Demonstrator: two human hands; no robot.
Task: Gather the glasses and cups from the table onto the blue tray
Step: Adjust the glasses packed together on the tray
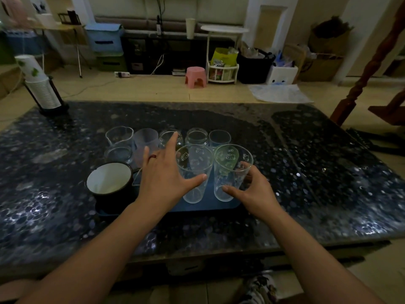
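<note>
The blue tray (203,207) lies on the dark speckled table and carries several clear glasses. Two tall printed glasses stand at its front: the left one (192,172) and the right one (230,170). My right hand (252,191) curls round the lower part of the right glass, thumb in front. My left hand (164,174) hovers with fingers spread beside the left glass, its thumb touching that glass. A black mug with a white inside (109,181) sits at the tray's left front. Smaller glasses and jars (197,137) line the tray's far side.
A black holder with stacked paper cups (43,93) stands at the table's far left corner. The table (306,172) stretches wide to the right. Beyond it are a pink stool (195,76), a white side table and boxes on the floor.
</note>
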